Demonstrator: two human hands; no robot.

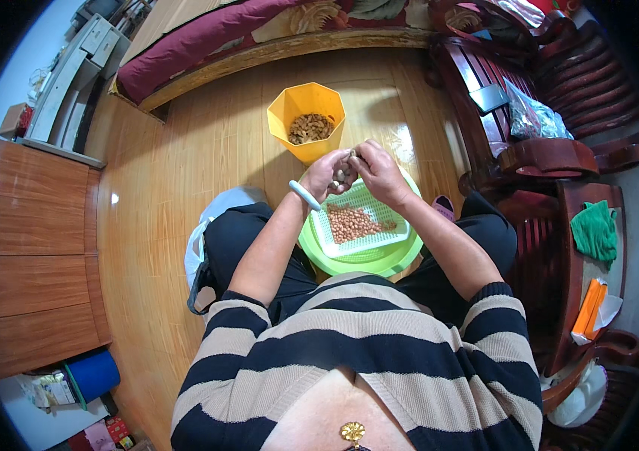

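Note:
Above the basket my two hands meet. Several unshelled peanuts [342, 179] lie in the curled palm of my left hand [324, 173], which wears a pale bangle [304, 195]. My right hand [384, 179] has its thumb and fingers pinched together against the left fingers, on what looks like a peanut; the fingers partly hide it. Reddish peanut kernels [353, 224] are spread in a white plastic basket [368, 248] below. That basket rests on a larger green basin [380, 267] between my knees. Just beyond my hands, a yellow bin [286, 113] holds brown peanut shells [310, 128].
A white plastic bag [195, 252] is beside my left leg. To the right are dark wooden seats [477, 98] bearing a clear bag [534, 113], and a green cloth [595, 233]. A bed [274, 49] stands ahead, wooden cabinets [30, 240] at the left.

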